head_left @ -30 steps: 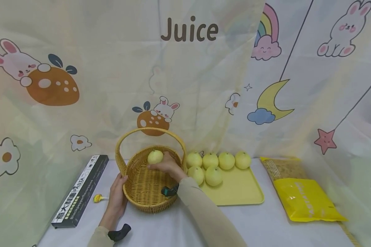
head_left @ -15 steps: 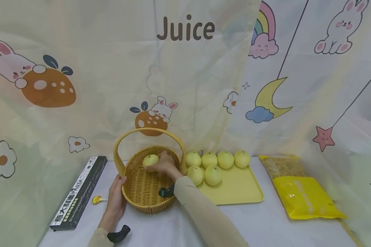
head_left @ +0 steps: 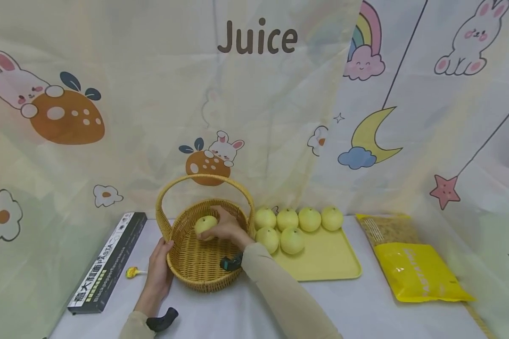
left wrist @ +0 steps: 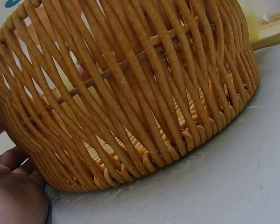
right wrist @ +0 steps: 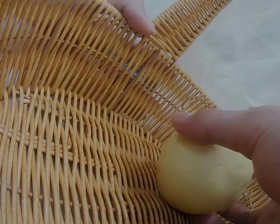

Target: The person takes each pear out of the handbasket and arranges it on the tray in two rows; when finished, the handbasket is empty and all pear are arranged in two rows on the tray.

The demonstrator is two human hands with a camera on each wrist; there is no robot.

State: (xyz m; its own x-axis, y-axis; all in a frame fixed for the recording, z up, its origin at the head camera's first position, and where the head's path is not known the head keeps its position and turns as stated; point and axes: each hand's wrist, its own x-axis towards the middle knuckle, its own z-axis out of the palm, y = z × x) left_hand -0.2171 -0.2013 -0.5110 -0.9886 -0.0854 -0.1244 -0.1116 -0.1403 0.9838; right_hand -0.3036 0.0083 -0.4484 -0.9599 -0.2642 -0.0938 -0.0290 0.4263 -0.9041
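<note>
A round wicker basket (head_left: 195, 259) with a tall arched handle stands on the table. My left hand (head_left: 160, 268) holds its left side, a digit hooked over the rim; the left wrist view shows the hand (left wrist: 14, 186) against the outer wall. Inside the basket, toward the back, is a pale yellow pear (head_left: 205, 226). My right hand (head_left: 229, 228) has its thumb and fingers around that pear. In the right wrist view the thumb lies on top of the pear (right wrist: 200, 175) and fingertips show beneath, partly hidden.
Right of the basket, a yellow tray (head_left: 326, 259) bears several more pears (head_left: 292, 241). Farther right lies a yellow pasta bag (head_left: 422, 270). At left are a black-and-white pasta box (head_left: 108, 263) and a lollipop (head_left: 133, 272). A printed cloth (head_left: 258, 103) hangs behind.
The right hand has brought the pear lower and slightly left inside the basket, and its fingers now reach farther behind the pear. The left hand stays at the basket's side.
</note>
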